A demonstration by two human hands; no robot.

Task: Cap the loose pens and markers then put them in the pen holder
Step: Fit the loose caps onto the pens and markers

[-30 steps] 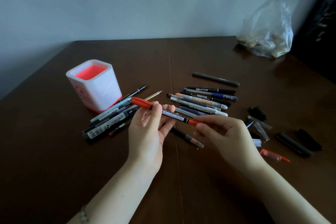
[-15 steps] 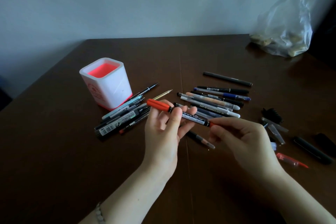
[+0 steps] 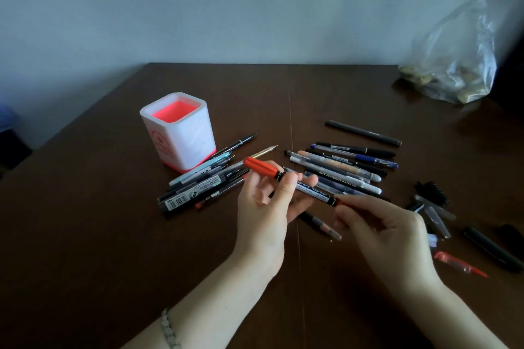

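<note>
A black double-ended marker with a red cap (image 3: 309, 187) is held level above the table. My left hand (image 3: 269, 201) grips its middle. My right hand (image 3: 382, 227) pinches its small red right end between thumb and fingers. The white pen holder with a pink inside (image 3: 184, 139) stands at the left and holds nothing that I can see. Several pens lie in a pile (image 3: 198, 184) in front of the holder. Another row of pens and markers (image 3: 348, 167) lies behind my hands.
Loose caps lie at the right: a black ribbed one (image 3: 432, 189), clear ones (image 3: 438, 217), a red one (image 3: 456, 262) and a long black one (image 3: 493, 249). A clear plastic bag (image 3: 453, 62) sits at the far right corner. The dark wooden table (image 3: 99, 249) ends at a grey wall.
The view has shifted, so everything sits further right in the frame. Both hands still hold the red-capped marker, which has tilted slightly.
</note>
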